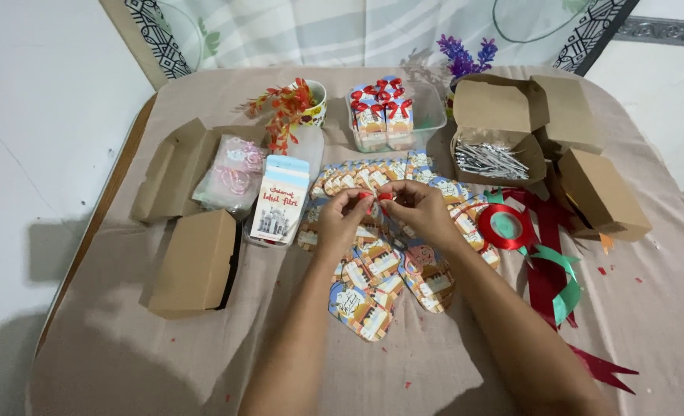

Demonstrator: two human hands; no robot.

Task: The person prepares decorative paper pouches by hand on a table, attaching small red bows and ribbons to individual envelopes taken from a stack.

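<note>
At the far left of the worktop (110, 362), which is draped in a beige cloth, an opened brown box (174, 169) lies flat, with a closed brown box (195, 262) nearer to me. Just right of them a stack of tall printed cards (282, 202) stands in a clear tub, with a packet of pink trinkets (232, 173) beside it.

My left hand (340, 223) and right hand (423, 209) meet in the middle, above a spread of small printed gift cards (373, 285). The fingers of both hands are pinched shut on a small piece of red ribbon (380, 197), held between them just off the cards. It runs roughly left to right from one pinch to the other; I cannot make out which end is which, as my fingertips hide most of it. I judge it light, soft and limp, probably a little slick, so it needs holding near its ends with the tips only.

Far behind my hands a clear container (434, 119) holds finished little boxes with red bows (384, 108). To the right, an open brown carton (504, 123) holds silvery wire ties (490, 159), and a red ribbon roll (505, 227) lies with loose red and green strips (554, 270).
</note>
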